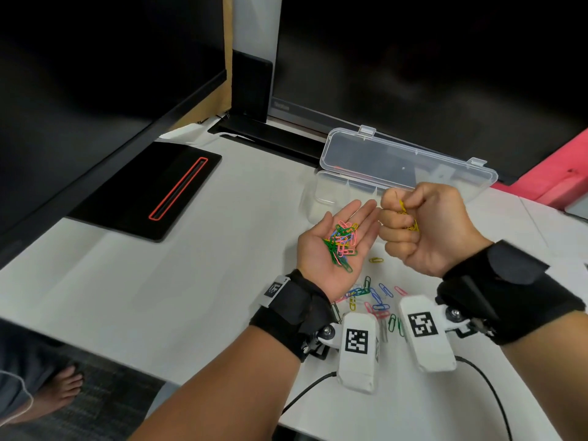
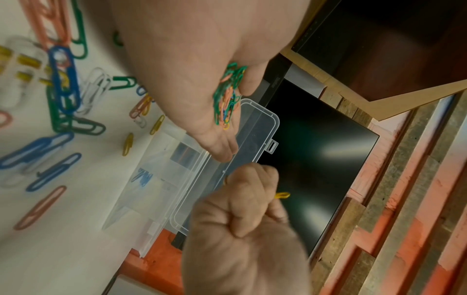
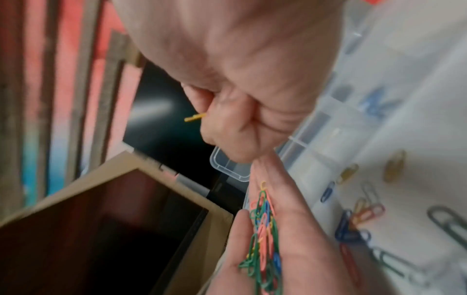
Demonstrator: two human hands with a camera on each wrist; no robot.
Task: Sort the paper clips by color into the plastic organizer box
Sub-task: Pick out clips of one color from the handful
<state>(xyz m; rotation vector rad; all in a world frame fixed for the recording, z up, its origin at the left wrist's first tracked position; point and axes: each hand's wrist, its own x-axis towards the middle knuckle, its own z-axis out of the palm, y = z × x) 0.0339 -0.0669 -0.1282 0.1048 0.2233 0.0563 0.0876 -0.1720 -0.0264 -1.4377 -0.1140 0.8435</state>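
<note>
Yellow wire clips bunch in the curled right hand.

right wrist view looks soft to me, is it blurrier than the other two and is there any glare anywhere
Yes: the right wrist view is smeared, the clips on the table streaked. The left wrist view is sharper on the box lid, with near clips stretched large by the lens. Glare streaks cross the monitor in both wrist views. The head view is crisp on the left hand.
</note>
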